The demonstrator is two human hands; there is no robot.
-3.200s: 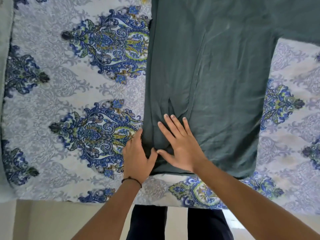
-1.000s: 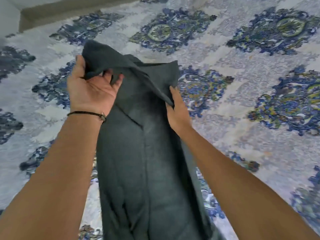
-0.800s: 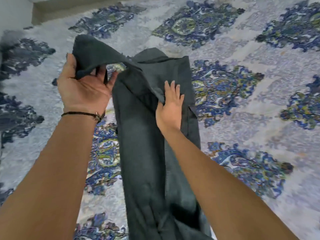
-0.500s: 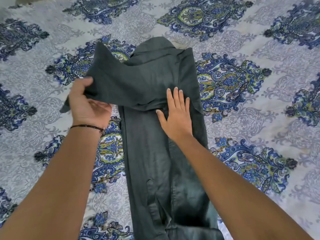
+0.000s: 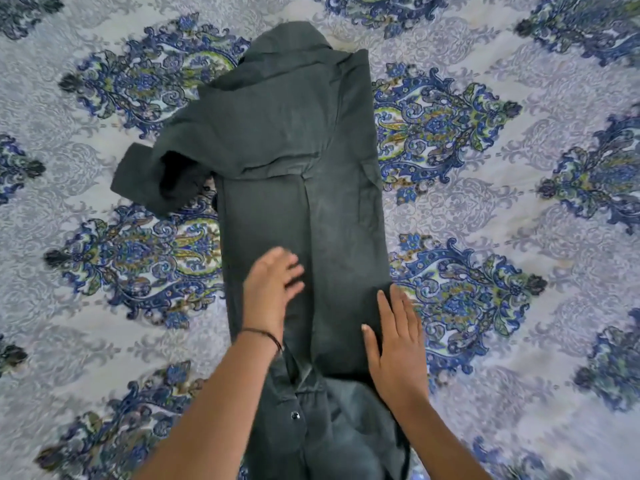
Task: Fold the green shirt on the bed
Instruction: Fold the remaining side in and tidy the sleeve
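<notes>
We have the shirt lying on the bed as a long narrow strip, its collar at the far end and the hem end bunched toward us. Our left hand lies flat on the shirt's near half, fingers spread and a little blurred. We judge it is smoothing the cloth so the side folds settle. Our right hand rests flat along the shirt's right edge, grasping nothing, likely squaring that fold. One sleeve sticks out left of the shirt's upper part, not yet tucked in. Around the shirt the bed is pale with blue-green medallions. Nothing else of the room shows.
</notes>
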